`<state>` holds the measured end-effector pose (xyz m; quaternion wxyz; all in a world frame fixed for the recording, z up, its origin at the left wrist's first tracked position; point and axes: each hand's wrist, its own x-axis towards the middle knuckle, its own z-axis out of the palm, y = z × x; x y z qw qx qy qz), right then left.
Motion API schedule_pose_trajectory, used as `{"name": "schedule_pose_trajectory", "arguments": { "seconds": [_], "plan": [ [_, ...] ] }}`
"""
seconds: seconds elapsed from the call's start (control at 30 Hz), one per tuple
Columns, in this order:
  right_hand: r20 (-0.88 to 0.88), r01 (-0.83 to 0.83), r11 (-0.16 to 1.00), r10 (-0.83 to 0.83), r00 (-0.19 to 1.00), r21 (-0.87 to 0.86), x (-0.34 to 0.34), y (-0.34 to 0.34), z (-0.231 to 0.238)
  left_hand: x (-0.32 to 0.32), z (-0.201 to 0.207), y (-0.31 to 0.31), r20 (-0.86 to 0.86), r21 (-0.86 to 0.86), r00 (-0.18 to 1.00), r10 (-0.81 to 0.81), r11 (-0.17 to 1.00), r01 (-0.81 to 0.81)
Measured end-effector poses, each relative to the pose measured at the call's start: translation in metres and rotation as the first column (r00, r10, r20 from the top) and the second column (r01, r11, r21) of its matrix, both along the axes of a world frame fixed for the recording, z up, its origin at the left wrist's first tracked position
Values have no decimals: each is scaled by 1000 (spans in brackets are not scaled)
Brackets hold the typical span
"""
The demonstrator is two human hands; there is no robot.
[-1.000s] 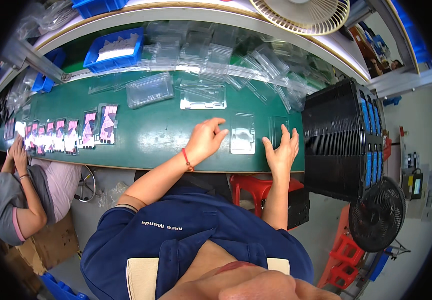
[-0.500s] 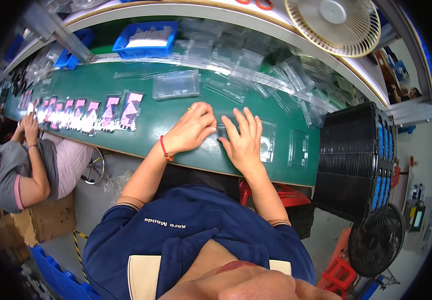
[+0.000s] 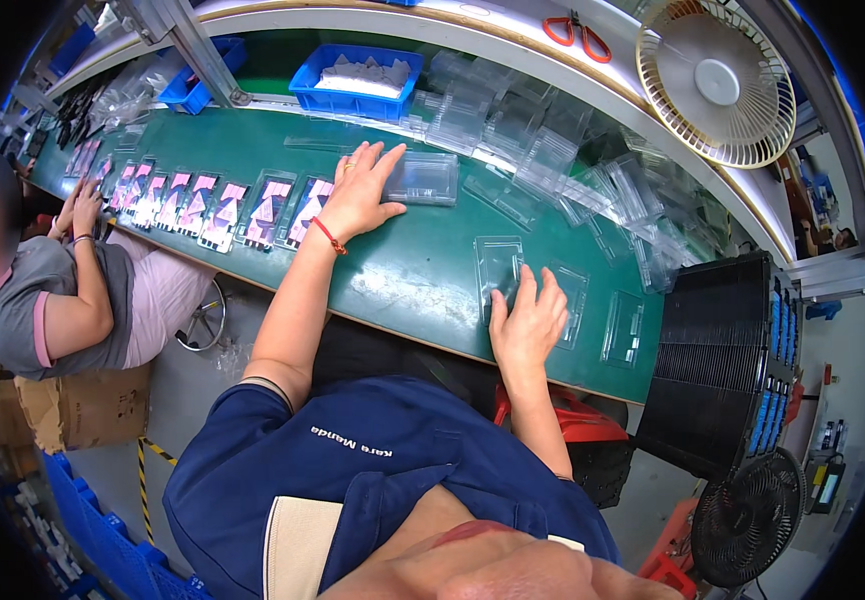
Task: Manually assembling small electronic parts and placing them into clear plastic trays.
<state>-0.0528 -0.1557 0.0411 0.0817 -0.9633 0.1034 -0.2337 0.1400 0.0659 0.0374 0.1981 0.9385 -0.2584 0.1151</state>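
Observation:
My left hand (image 3: 355,198) reaches forward over the green table, fingers spread, at the left end of a clear plastic tray or stack of trays (image 3: 427,180). Whether its fingers touch the plastic is hard to tell. Nearer to me, my right hand (image 3: 531,325) has its fingers apart, its thumb at the edge of a shallow clear tray (image 3: 498,262). Partly hidden behind that hand lies a second clear tray (image 3: 575,300), and a third clear tray (image 3: 623,328) lies farther right. A row of pink-and-dark packs (image 3: 268,207) runs leftward from my left wrist.
A blue bin (image 3: 355,103) of white pieces and piled clear trays (image 3: 513,130) line the back. Black stacked trays (image 3: 708,350) stand at the table's right end. A shelf holds red-handled cutters (image 3: 578,38) and a fan (image 3: 717,82). Another person (image 3: 63,290) sits at left.
My left hand has moved from the middle out to the far clear tray, its curled fingers now spread. My right hand has shifted right, uncovering a clear tray. The view has turned.

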Motion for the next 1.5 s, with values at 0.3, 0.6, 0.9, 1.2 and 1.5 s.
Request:
{"name": "schedule_pose_trajectory", "arguments": {
  "seconds": [0.3, 0.6, 0.9, 1.2, 1.5],
  "plan": [
    [92, -323, 915, 310, 946, 241, 24, 21, 2, -11, 3, -2, 79, -294, 994, -80, 951, 100],
    [340, -297, -292, 110, 934, 909, 53, 56, 8, -103, -4, -46, 465, -377, 883, -59, 889, 258],
    [233, -281, 72, 388, 892, 957, 54, 48, -10, -117, -3, -22, -420, -890, 662, -621, 140, -433],
    [140, -279, 286, 424, 895, 917, 36, 45, -19, -107, -27, -16, -431, -738, 357, -829, 96, -668],
    [-32, -99, 934, 117, 993, 342, 22, 20, -21, -79, -13, -1, -616, -640, 766, -184, 683, -351]
  ]
}}
